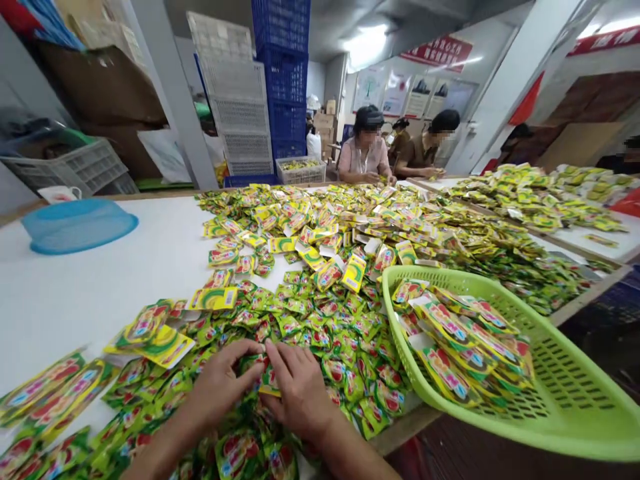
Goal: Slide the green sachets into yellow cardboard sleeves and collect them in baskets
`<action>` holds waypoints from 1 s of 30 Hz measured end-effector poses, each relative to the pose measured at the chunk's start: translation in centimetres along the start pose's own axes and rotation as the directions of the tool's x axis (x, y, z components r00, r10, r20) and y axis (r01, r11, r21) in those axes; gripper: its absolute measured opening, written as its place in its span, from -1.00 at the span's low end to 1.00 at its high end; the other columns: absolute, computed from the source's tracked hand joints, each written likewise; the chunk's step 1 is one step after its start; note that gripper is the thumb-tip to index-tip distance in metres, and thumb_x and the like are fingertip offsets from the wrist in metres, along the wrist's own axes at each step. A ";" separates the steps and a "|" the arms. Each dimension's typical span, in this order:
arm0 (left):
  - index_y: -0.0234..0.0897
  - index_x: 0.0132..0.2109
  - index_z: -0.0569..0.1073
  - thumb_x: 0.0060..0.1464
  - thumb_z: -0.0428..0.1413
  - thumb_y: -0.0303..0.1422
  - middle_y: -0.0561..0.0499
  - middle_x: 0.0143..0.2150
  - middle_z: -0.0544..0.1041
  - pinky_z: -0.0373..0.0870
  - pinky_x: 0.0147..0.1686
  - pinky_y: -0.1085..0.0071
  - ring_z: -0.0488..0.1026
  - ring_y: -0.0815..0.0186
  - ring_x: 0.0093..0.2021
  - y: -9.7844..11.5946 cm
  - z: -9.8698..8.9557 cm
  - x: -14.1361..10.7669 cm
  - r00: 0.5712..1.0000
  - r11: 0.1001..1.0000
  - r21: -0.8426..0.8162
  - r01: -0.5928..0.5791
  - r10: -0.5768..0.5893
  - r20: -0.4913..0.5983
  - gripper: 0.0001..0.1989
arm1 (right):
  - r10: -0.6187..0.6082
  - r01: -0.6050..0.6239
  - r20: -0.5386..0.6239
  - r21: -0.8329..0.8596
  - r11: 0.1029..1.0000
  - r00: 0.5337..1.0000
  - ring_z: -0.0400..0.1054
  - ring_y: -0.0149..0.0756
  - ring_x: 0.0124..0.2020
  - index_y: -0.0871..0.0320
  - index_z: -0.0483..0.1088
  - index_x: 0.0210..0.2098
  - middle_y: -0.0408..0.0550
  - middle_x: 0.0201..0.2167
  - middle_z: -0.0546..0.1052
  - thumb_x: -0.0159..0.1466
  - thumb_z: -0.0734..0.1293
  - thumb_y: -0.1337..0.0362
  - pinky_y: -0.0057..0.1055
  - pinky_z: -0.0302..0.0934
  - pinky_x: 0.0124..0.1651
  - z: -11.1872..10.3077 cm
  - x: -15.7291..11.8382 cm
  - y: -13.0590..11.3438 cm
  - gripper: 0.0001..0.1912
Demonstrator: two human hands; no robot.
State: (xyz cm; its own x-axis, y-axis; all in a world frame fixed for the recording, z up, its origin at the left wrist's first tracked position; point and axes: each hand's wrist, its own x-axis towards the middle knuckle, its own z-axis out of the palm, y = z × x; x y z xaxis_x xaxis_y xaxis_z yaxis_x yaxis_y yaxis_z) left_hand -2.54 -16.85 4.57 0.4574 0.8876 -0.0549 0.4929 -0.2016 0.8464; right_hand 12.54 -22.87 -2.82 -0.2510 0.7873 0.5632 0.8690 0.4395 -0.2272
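Low over a heap of small green sachets [345, 327], my two hands meet with the fingertips almost touching. My left hand [225, 377] is closed, thumb and forefinger pinching a small green and red sachet [247, 363]. Closed beside it, my right hand [303, 387] grips a small yellow and green packet [270, 381], partly hidden by its fingers. Several flat yellow cartons [214, 299] lie on the heap ahead. To the right, a light green plastic basket [565, 360] holds a pile of printed yellow cartons [460, 343].
A blue mesh cover [80, 227] lies on the white table [165, 247] at the left. More cartons [325, 220] are heaped across the far side. Two people [365, 150] sit opposite, with another behind. Stacked white crates [240, 100] and blue crates [285, 80] stand at the back.
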 end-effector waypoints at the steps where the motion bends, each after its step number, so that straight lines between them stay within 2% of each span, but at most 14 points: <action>1: -0.23 -0.31 0.53 -0.13 0.11 -0.16 -0.02 -0.26 0.57 0.34 -0.13 0.32 0.46 0.16 -0.20 0.2 0.3 -0.2 0.999 1.000 0.005 -0.010 0.010 -0.053 -0.72 | 0.000 -0.001 -0.016 -0.010 1.000 1.000 0.29 -0.07 -0.07 0.35 -0.05 0.28 0.20 0.04 0.38 0.28 0.13 0.08 -0.16 0.23 -0.14 0.0 0.0 0.0 -0.31; 3: -0.23 -0.31 0.53 -0.12 0.09 -0.17 -0.03 -0.25 0.57 0.33 -0.10 0.30 0.45 0.14 -0.17 0.3 0.9 -0.3 0.995 1.000 -0.016 -0.002 0.001 -0.096 -0.73 | -0.022 0.018 -0.076 -0.050 0.999 0.997 0.31 -0.09 -0.08 0.36 -0.07 0.29 0.19 0.02 0.41 0.30 0.11 0.10 -0.19 0.24 -0.15 0.2 0.0 0.2 -0.32; 6: -0.26 -0.34 0.52 -0.11 0.07 -0.18 -0.03 -0.32 0.57 0.35 -0.16 0.32 0.46 0.15 -0.23 -0.4 1.5 0.1 0.996 0.996 -0.086 0.030 -0.037 -0.086 -0.73 | -0.109 0.082 -0.199 -0.139 0.987 0.974 0.38 -0.13 -0.16 0.38 -0.07 0.30 0.18 -0.07 0.47 0.33 0.07 0.06 -0.26 0.27 -0.22 1.0 -0.1 1.1 -0.32; 9: -0.31 -0.34 0.53 -0.15 0.08 -0.21 -0.02 -0.36 0.56 0.35 -0.20 0.34 0.45 0.16 -0.27 -1.2 1.4 0.8 0.994 0.988 -0.137 0.073 -0.084 -0.073 -0.72 | -0.209 0.149 -0.269 -0.227 0.962 0.940 0.41 -0.18 -0.26 0.35 0.04 0.27 0.17 -0.16 0.52 0.34 0.01 -0.01 -0.34 0.27 -0.30 2.7 -0.4 2.1 -0.33; 11: -0.33 -0.34 0.54 -0.18 0.07 -0.25 -0.02 -0.38 0.56 0.34 -0.21 0.34 0.45 0.17 -0.27 -1.4 1.3 0.9 0.993 0.986 -0.133 0.101 -0.107 -0.044 -0.72 | -0.222 0.140 -0.288 -0.278 0.950 0.932 0.42 -0.21 -0.28 0.31 0.13 0.23 0.14 -0.17 0.53 0.36 -0.01 0.05 -0.36 0.25 -0.32 3.8 -0.8 2.5 -0.40; 13: -0.33 -0.35 0.55 -0.17 0.04 -0.30 -0.01 -0.37 0.57 0.32 -0.20 0.35 0.45 0.17 -0.27 -1.2 1.3 0.8 0.994 0.989 -0.097 0.107 -0.108 -0.005 -0.73 | -0.210 0.116 -0.304 -0.299 0.947 0.929 0.41 -0.21 -0.26 0.29 0.16 0.21 0.12 -0.17 0.52 0.36 0.01 0.13 -0.35 0.25 -0.32 4.6 -1.0 2.7 -0.47; 15: -0.31 -0.36 0.56 -0.14 0.00 -0.34 -0.02 -0.35 0.58 0.30 -0.19 0.37 0.46 0.18 -0.25 -0.8 1.6 0.6 0.996 0.995 -0.026 0.091 -0.091 0.005 -0.74 | -0.227 0.135 -0.310 -0.291 0.947 0.923 0.41 -0.21 -0.25 0.31 0.17 0.21 0.13 -0.16 0.52 0.35 0.05 0.13 -0.34 0.25 -0.32 4.7 -1.1 2.8 -0.47; 20: -0.29 -0.40 0.55 -0.04 -0.06 -0.39 -0.06 -0.38 0.57 0.26 -0.23 0.39 0.45 0.20 -0.30 0.0 2.3 0.5 0.991 0.971 0.213 0.106 -0.087 -0.100 -0.73 | -0.337 0.259 -0.243 -0.304 0.917 0.910 0.40 -0.24 -0.24 0.34 0.25 0.15 0.15 -0.15 0.51 0.31 0.11 0.01 -0.39 0.26 -0.31 3.6 -0.8 3.2 -0.40; 22: -0.30 -0.44 0.53 -0.05 -0.06 -0.38 -0.03 -0.42 0.55 0.25 -0.27 0.42 0.41 0.23 -0.34 0.0 2.1 0.5 0.997 0.979 0.193 0.062 -0.050 -0.066 -0.74 | -0.331 0.250 -0.224 -0.327 0.911 0.917 0.40 -0.25 -0.24 0.31 0.28 0.12 0.13 -0.14 0.51 0.32 0.09 0.08 -0.39 0.26 -0.30 3.4 -0.9 3.1 -0.47; 26: -0.32 -0.49 0.49 -0.11 -0.02 -0.40 0.05 -0.49 0.51 0.23 -0.36 0.48 0.37 0.29 -0.39 0.1 1.3 0.6 0.992 1.000 0.023 -0.019 0.015 0.128 -0.80 | -0.254 0.154 -0.260 -0.350 0.924 0.932 0.40 -0.24 -0.24 0.25 0.28 0.11 0.09 -0.11 0.52 0.32 0.10 0.29 -0.36 0.24 -0.31 4.3 -1.4 2.7 -0.59; 28: -0.31 -0.47 0.51 -0.12 -0.01 -0.38 0.04 -0.45 0.53 0.25 -0.34 0.47 0.39 0.27 -0.38 0.1 1.2 0.7 0.992 1.000 0.022 0.001 -0.004 0.124 -0.80 | -0.237 0.136 -0.282 -0.334 0.933 0.930 0.41 -0.22 -0.26 0.26 0.25 0.14 0.11 -0.10 0.52 0.33 0.07 0.27 -0.34 0.23 -0.33 4.9 -1.5 2.6 -0.57; 30: -0.29 -0.42 0.53 -0.11 -0.01 -0.36 -0.01 -0.38 0.57 0.28 -0.25 0.43 0.43 0.22 -0.31 0.1 1.6 0.9 0.999 0.998 0.037 0.043 -0.044 0.032 -0.78 | -0.230 0.133 -0.303 -0.310 0.942 0.925 0.42 -0.20 -0.26 0.31 0.20 0.17 0.15 -0.10 0.51 0.36 0.01 0.15 -0.31 0.23 -0.33 5.5 -1.5 2.7 -0.49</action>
State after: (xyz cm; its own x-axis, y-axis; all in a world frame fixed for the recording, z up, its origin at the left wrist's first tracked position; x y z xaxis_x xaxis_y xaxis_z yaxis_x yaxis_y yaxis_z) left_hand -0.90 -16.79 3.73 0.4582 0.8821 -0.1089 0.5390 -0.1783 0.8232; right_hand 12.90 -20.48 -8.59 -0.3027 0.4957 0.8141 0.9170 0.3843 0.1069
